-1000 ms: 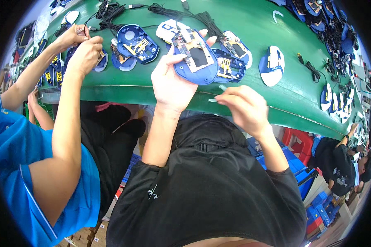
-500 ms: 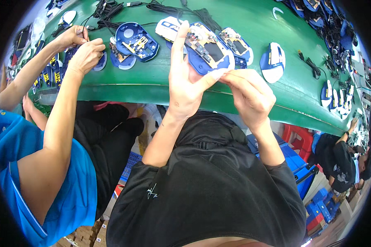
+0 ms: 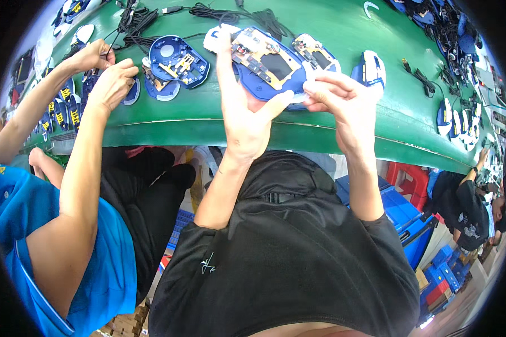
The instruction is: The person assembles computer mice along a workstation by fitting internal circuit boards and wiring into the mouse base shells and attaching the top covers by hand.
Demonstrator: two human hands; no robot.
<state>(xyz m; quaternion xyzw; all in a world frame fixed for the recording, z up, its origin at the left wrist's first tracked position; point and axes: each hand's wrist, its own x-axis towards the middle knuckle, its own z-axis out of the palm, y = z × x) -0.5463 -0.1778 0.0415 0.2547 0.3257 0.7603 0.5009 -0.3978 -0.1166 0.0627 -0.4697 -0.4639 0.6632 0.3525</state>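
My left hand holds an open blue computer mouse shell above the table, thumb along its near edge. A tan circuit board with a dark square patch lies inside the shell. The fingertips of my right hand are pinched together on a pale curved strip at the shell's right end. How far the strip is attached there is hard to see. Just behind lies another opened mouse with a board. To the right rests a blue-and-white mouse shell, partly behind my right hand.
Left of me, a co-worker's hands work near an opened mouse. Black cables lie along the back of the green table. A pale crescent piece is at the far side. Several mouse shells stand at the right.
My right hand has turned, and its fingers have moved up and slightly left at the shell's end. The held shell has shifted a little left.
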